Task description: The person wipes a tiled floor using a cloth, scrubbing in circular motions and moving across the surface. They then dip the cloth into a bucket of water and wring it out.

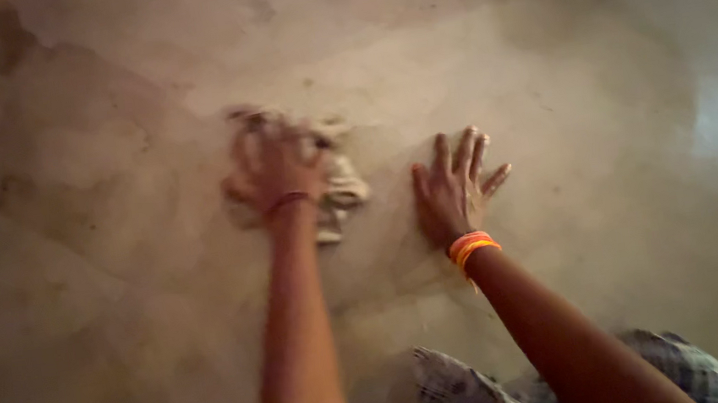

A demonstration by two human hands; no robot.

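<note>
Smooth grey floor (566,91), partly damp-stained, fills the dim view. Left hand (275,162) presses a crumpled pale rag (341,190) flat, fingers closed over it. Right hand (454,189) rests beside, fingers spread, apparently bracing the lean.

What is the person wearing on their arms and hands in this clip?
Both arms are bare, with no sleeves or gloves. The left hand has a thin dark red band at the wrist. The right hand has stacked orange and pink bangles at the wrist. The picture is blurred, so finer detail cannot be told.
</note>
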